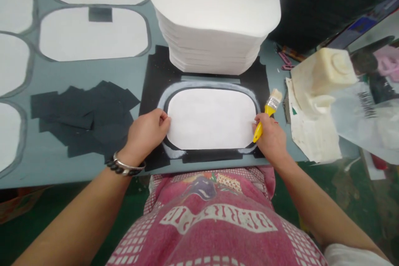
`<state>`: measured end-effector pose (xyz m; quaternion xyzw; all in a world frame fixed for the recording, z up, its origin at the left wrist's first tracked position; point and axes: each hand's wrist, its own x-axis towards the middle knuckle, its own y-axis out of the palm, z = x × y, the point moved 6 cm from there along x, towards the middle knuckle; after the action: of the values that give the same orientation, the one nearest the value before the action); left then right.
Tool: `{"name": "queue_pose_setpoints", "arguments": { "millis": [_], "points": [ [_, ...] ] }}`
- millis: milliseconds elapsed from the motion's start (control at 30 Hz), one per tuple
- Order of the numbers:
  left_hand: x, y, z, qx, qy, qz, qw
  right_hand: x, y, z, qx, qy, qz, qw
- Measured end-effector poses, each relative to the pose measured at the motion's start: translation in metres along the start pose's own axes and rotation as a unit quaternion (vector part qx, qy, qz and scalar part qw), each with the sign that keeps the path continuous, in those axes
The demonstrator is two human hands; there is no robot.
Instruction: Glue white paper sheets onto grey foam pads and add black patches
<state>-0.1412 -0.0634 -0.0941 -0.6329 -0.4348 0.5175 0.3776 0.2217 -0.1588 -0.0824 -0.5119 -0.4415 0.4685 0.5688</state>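
Note:
A white rounded panel [212, 119] lies flat on a dark piece, inside a whitish smeared band [205, 84]. At the panel's left edge my left hand [149, 133] is closed, thumb and fingertips pinched on that edge. My right hand [270, 136] is at the right edge, its fingers wrapped round the yellow handle of a paintbrush [268, 113]; the bristles point up and away. Its fingertips are also at the panel's edge. Black template material [152, 77] surrounds the panel. Just behind stands a tall stack of white panels [218, 4].
Dark fabric pieces [84, 118] lie in a heap at the left of the table [77, 170]. Behind them are finished-looking white panels with dark edges [93, 37]. On the right stand a cream plastic container [322, 70], a stained white sheet [318, 137] and clear plastic [358, 112].

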Motion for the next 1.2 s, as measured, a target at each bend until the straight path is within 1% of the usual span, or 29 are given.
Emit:
{"name": "queue_pose_setpoints", "arguments": {
  "millis": [300,400,467,567,633,733,800,933,967,1033,1100,1167,1200],
  "points": [
    [0.004,0.001,0.001,0.008,0.010,0.015,1.000,0.001,-0.001,0.000,-0.012,-0.006,0.002,1.000],
    [0.004,-0.001,-0.001,0.012,0.016,0.016,1.000,-0.001,-0.002,0.002,-0.020,-0.013,0.001,1.000],
    [0.003,-0.004,-0.001,0.030,0.006,0.017,0.999,-0.003,-0.001,0.005,-0.038,-0.020,-0.001,0.999],
    [0.000,-0.006,0.000,0.061,-0.018,0.024,0.998,-0.005,-0.001,0.008,-0.061,-0.040,-0.026,0.997],
    [-0.002,-0.007,0.001,0.067,-0.025,0.028,0.997,-0.005,0.000,0.011,-0.059,-0.070,-0.049,0.995],
    [-0.003,-0.008,0.007,0.059,-0.028,0.027,0.998,-0.005,0.003,0.011,-0.046,-0.114,-0.063,0.990],
    [-0.004,-0.011,0.015,0.050,-0.037,0.018,0.998,-0.004,0.005,0.010,-0.036,-0.119,-0.059,0.990],
    [-0.007,-0.026,0.035,0.031,-0.086,-0.032,0.995,-0.003,0.004,0.006,0.001,-0.116,-0.054,0.992],
    [-0.008,-0.030,0.039,0.022,-0.090,-0.048,0.995,-0.003,0.002,0.005,0.015,-0.115,-0.058,0.992],
    [-0.010,-0.034,0.039,0.004,-0.061,-0.078,0.995,-0.003,-0.005,0.002,0.048,-0.105,-0.079,0.990],
    [-0.012,-0.034,0.033,-0.010,0.000,-0.111,0.994,-0.004,-0.015,-0.006,0.081,-0.077,-0.109,0.988],
    [-0.015,-0.028,0.028,-0.026,0.060,-0.136,0.988,-0.006,-0.024,-0.016,0.102,-0.033,-0.132,0.985],
    [-0.014,-0.022,0.028,-0.045,0.076,-0.138,0.986,-0.006,-0.028,-0.022,0.107,-0.010,-0.137,0.985]
  ]
}}
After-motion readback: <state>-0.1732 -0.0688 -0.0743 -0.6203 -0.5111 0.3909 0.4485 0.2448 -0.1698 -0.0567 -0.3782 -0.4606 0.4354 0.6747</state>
